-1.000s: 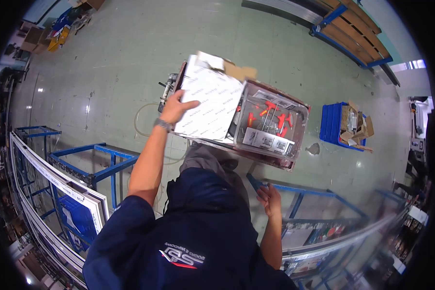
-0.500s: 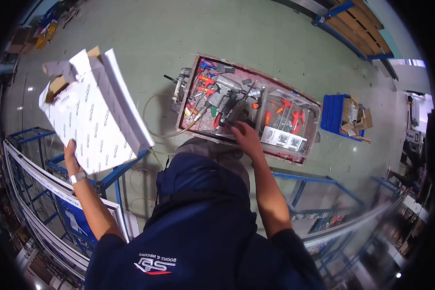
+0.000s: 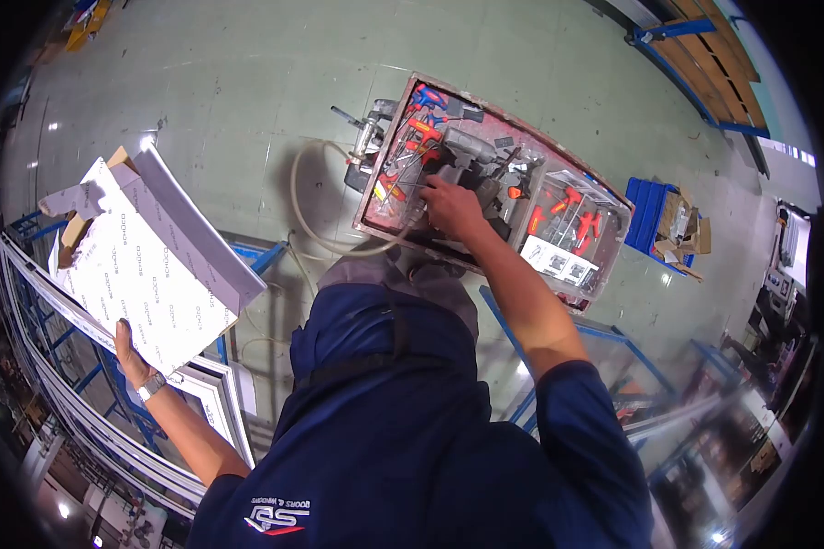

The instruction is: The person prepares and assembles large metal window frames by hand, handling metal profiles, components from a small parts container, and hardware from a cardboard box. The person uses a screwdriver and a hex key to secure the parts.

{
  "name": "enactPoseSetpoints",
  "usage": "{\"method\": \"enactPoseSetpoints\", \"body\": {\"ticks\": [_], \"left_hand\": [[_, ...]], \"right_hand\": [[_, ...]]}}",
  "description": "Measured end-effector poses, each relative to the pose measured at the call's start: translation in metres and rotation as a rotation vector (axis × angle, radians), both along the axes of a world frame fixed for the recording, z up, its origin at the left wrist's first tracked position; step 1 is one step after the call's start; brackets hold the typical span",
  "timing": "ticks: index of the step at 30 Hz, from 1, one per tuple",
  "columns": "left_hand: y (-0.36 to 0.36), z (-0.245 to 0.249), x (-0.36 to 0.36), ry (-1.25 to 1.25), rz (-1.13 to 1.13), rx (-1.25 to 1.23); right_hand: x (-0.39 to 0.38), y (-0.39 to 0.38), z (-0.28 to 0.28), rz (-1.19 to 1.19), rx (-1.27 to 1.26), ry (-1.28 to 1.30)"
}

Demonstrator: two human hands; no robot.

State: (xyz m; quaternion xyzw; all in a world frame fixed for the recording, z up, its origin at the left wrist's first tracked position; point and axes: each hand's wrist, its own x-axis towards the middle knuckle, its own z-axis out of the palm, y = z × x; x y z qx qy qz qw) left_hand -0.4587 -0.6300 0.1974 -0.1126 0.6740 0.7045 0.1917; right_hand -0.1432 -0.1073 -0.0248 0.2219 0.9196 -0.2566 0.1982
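My left hand [image 3: 132, 355] holds the lower edge of a white cardboard box [image 3: 151, 279] with repeated print, thumb on its front face. The box is tilted, and its upper left end is torn with brown card showing. My right hand [image 3: 453, 207] reaches into a worn tool tray [image 3: 513, 117], fingers curled round the handle end of a grey air tool [image 3: 468, 145]. The fingertips are partly hidden. Red T-handle tools [image 3: 421, 134] and blue-handled tools [image 3: 428, 97] lie beside it. A clear bin [image 3: 620, 217] in the tray holds more red-handled tools and a printed sheet [image 3: 558, 262].
A pale hose [image 3: 295, 197] loops on the floor left of the tray. Right of it stands a blue crate [image 3: 644, 212] with torn cardboard. Blue metal frames [image 3: 627, 343] flank me, with white profiles [image 3: 73, 306] at left. A wooden-slatted rack [image 3: 705, 59] stands at upper right.
My right hand has moved left within the tray, onto the air tool's handle. My left hand and the cardboard box have dropped slightly lower in view. The view itself has shifted.
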Motion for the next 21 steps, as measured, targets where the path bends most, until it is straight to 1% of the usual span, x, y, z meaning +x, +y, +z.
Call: {"method": "enactPoseSetpoints", "body": {"ticks": [1,2,5,8,11,12,13,14,15,17,20,21], "left_hand": [[-0.005,0.000,0.001,0.010,0.002,-0.002],[-0.008,0.001,0.002,0.022,0.003,0.000],[-0.016,-0.002,0.000,0.015,0.002,0.022],[-0.010,0.007,0.001,0.017,-0.013,-0.001],[-0.028,0.013,-0.004,0.050,-0.040,-0.102],[-0.031,0.014,-0.005,0.054,-0.071,-0.066],[-0.031,0.015,-0.008,0.055,-0.106,-0.026],[-0.029,0.015,-0.011,0.027,-0.153,0.003],[-0.011,0.017,-0.006,0.026,-0.133,0.034],[0.001,0.017,-0.012,0.026,-0.078,-0.019],[0.029,0.018,-0.029,0.056,-0.116,-0.047],[0.037,0.018,-0.037,0.064,-0.153,-0.046]], "right_hand": [[0.000,0.001,-0.002,0.000,-0.026,-0.030],[-0.003,0.001,-0.006,-0.119,-0.065,0.087],[-0.026,-0.003,-0.038,-0.484,-0.184,0.271],[-0.044,0.009,-0.050,-0.806,-0.322,0.228],[-0.031,0.019,-0.006,-0.933,-0.060,0.173],[-0.021,0.016,-0.015,-0.990,-0.056,0.145],[-0.016,0.004,-0.018,-1.024,0.046,0.159],[-0.015,-0.008,-0.025,-0.966,0.067,0.143],[-0.017,-0.019,-0.033,-0.907,0.084,0.130],[-0.035,-0.049,-0.042,-0.927,0.402,0.196],[-0.019,-0.034,-0.034,-0.986,-0.098,0.610],[-0.009,-0.032,-0.025,-1.034,-0.156,0.590]]}}
